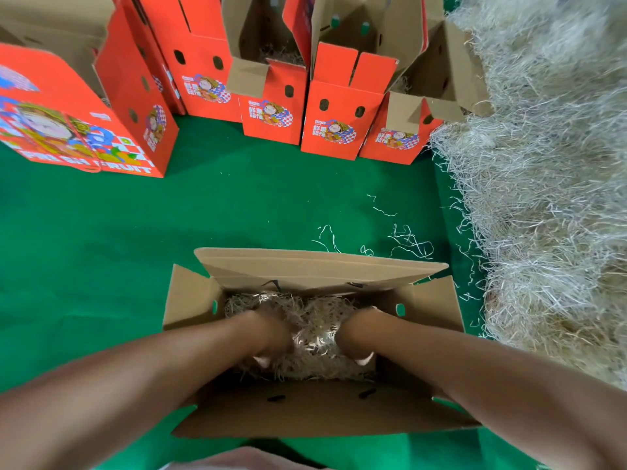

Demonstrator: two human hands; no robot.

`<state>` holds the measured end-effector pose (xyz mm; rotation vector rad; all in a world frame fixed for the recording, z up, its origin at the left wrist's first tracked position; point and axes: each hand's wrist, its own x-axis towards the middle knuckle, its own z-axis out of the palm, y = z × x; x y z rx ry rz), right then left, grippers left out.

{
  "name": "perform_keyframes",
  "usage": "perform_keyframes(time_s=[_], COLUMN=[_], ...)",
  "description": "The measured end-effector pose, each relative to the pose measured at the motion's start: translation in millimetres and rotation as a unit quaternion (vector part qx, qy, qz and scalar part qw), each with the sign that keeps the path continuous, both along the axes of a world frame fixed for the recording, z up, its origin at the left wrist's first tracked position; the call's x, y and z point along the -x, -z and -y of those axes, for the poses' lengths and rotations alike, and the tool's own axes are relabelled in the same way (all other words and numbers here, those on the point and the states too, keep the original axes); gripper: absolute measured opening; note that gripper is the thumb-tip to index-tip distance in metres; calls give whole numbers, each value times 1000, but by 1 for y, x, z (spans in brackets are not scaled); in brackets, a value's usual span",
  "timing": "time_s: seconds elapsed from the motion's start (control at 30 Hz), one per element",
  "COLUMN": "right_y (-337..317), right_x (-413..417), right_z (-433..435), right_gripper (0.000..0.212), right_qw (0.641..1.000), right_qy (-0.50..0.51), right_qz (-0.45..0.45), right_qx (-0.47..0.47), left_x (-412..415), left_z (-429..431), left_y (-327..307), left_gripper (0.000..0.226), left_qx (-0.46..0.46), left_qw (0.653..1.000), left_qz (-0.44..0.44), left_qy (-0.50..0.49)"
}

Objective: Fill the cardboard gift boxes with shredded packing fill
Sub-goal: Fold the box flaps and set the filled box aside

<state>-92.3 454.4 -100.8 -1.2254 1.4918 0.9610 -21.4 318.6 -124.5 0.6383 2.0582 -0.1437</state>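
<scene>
Both hands are down inside the open box (190, 300), sunk into the fill (315, 320) that covers its bottom. The left hand (271, 337) sits in the left half and the right hand (356, 337) in the right half, with a mound of fill between them. Each grip looks bunched, knuckles up, and a pale nail shows at the near edge of each hand. The fingers are blurred and partly buried, so we cannot tell whether either grip has closed on fill or only presses on it.

Both forearms reach in from the near corners, slant inward over the near flap and dip steeply at the wrists.

The box stands on a green cloth (169, 232) with all four brown flaps spread outward. Loose strands (407, 242) lie just beyond its far flap. A large pile (543, 198) of the same pale fill fills the right side.

At the back stands a row of red boxes (271, 123), tops open, some with fill showing inside. Each bears a cartoon figure on a blue-and-white check beside Chinese characters that we cannot read with certainty. A big red box (68, 130) at the left carries the same art and the words "FRESH FRUIT".
</scene>
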Motion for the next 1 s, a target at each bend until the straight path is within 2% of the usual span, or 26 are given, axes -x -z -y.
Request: perform_keyframes(time_s=[0.1,0.2,0.27,0.33,0.4,0.47,0.5,0.57,0.63,0.7,0.77,0.8,0.9,1.0], right_y=[-11,-9,-2,10,17,21,21,14,10,8,9,10,14,16], right_x=[-3,-17,-26,-37,-44,-48,-50,-51,-47,-38,-33,-34,-46,-54], right_z=[18,33,41,47,48,46,44,40,30,18,10,9,16,31], right_gripper=[27,39,42,41,55,64,60,45,35,34,36,41,69,60], right_qw=[991,964,950,939,929,906,900,919,944,972,981,979,944,935], right_qy=[6,88,163,261,346,398,399,336,259,154,74,76,184,186], right_qz=[6,88,144,133,97,124,156,199,202,179,172,175,213,224], right_qx=[131,234,224,180,92,74,81,62,27,14,39,76,171,201], left_x=[5,-6,-15,-19,-16,-11,-11,-13,-17,-18,-17,-15,-10,-1], left_z=[8,22,27,26,24,27,29,34,38,40,39,38,35,21], left_y=[-19,-26,-26,-27,-22,-12,-10,-5,-4,-2,-4,-9,-17,-33], left_gripper=[51,38,36,40,45,48,48,46,46,49,50,49,37,31], left_qx=[-33,82,122,137,158,167,175,201,229,262,271,271,196,137], left_qw=[999,996,988,983,979,978,976,972,965,954,953,955,977,989], left_qz=[-12,15,61,95,112,120,126,125,108,89,34,7,-31,-27], left_qy=[-16,33,67,76,69,39,17,17,69,120,127,122,77,38])
